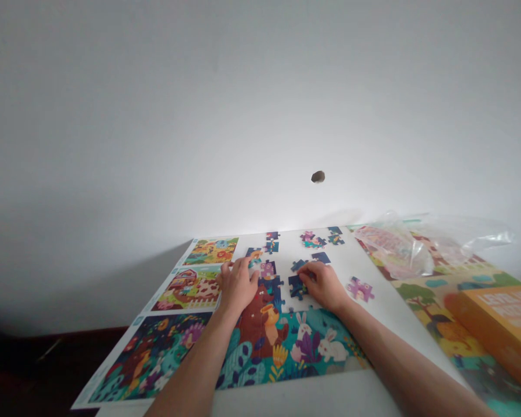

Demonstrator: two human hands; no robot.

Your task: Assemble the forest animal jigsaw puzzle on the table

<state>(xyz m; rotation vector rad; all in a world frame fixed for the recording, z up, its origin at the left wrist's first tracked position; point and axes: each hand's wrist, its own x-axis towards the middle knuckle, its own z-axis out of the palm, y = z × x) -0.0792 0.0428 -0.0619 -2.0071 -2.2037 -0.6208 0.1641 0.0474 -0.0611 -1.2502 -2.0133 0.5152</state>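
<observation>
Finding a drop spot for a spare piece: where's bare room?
Bare tabletop borders the joined puzzle's near edge. Another strip lies between the loose purple piece and the tree-printed sheet on the right. Crowded: around the left hand and right hand, among puzzle pieces.

I could squeeze past on the white tabletop (388, 307) beside the purple pieces (361, 289), but plastic bag (399, 249) and orange box (503, 324) hogged the right.

White table (308, 398), items by clock from its centre.
Part-built puzzle (284, 344) at 6 o'clock; three-picture sheet (156, 353) at 9; loose pieces (314, 241) at 12; purple pieces (359, 288) near 3; second printed sheet (422, 294) past them, 2 to 4 o'clock.
</observation>
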